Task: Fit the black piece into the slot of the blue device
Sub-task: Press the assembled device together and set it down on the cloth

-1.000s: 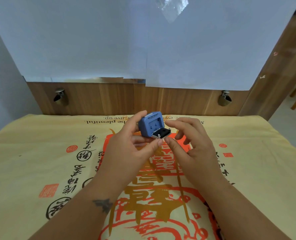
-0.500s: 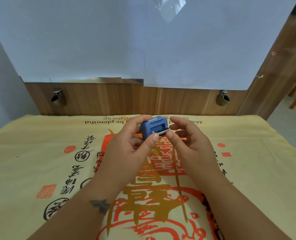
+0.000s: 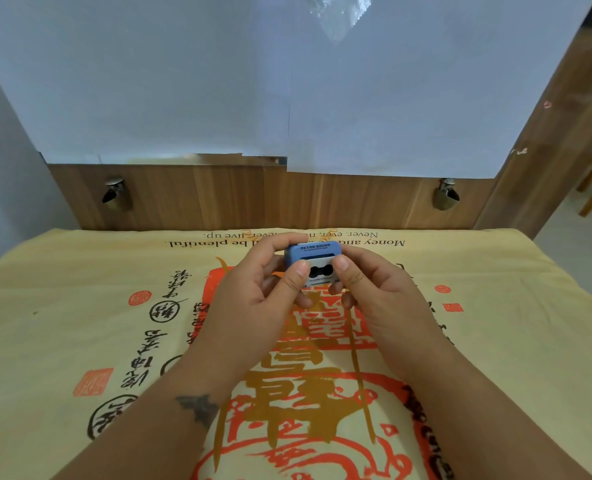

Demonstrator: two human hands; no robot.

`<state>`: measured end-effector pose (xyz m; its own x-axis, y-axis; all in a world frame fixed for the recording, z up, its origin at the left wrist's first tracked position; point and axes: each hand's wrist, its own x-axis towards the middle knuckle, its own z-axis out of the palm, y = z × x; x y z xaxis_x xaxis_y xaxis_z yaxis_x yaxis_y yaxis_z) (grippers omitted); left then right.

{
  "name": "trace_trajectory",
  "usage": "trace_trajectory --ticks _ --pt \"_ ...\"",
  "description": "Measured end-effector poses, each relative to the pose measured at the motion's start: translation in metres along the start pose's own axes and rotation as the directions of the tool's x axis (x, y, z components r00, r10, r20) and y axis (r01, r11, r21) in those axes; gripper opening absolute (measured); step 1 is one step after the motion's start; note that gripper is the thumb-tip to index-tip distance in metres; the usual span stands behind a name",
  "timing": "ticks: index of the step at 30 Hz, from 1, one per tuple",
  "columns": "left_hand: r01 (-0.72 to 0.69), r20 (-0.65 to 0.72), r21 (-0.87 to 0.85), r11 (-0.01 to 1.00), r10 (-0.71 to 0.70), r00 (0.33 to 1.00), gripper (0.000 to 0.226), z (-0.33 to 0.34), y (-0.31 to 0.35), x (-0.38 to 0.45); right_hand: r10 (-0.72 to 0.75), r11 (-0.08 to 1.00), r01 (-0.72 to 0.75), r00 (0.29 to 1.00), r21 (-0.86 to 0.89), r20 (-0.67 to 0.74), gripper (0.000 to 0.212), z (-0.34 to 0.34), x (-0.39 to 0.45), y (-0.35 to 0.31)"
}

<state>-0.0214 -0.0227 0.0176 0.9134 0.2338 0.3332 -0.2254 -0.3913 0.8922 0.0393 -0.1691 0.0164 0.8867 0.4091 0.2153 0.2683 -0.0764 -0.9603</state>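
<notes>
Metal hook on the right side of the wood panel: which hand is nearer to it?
Right. The right hand holds the blue device's right end, below-left of that metal hook; the left hand grips the opposite end, farther away.

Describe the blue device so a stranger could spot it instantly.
Over the far middle of the yellow printed cloth, the left hand and right hand meet. Pinched between their fingertips is the blue device: small, boxy, white lettering on top, a black piece on its front.

Your left hand (image 3: 253, 299) and right hand (image 3: 384, 299) are bare, with no sleeves, and your left arm has a small dark tattoo (image 3: 199, 408).
</notes>
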Motion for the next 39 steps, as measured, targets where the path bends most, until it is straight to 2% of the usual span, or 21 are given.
trace_trajectory --ticks 18,39 --pt "0.032 0.018 -0.044 0.999 -0.031 0.999 0.027 0.0005 -0.0007 0.0002 0.054 0.997 -0.054 0.999 0.060 -0.006 0.036 0.0011 0.0007 0.0051" --pt "0.063 0.032 0.007 0.998 -0.064 0.997 0.021 0.0012 -0.0010 0.0010 0.074 0.993 -0.074 0.997 0.092 -0.002 0.036 0.0005 -0.0001 0.0050"
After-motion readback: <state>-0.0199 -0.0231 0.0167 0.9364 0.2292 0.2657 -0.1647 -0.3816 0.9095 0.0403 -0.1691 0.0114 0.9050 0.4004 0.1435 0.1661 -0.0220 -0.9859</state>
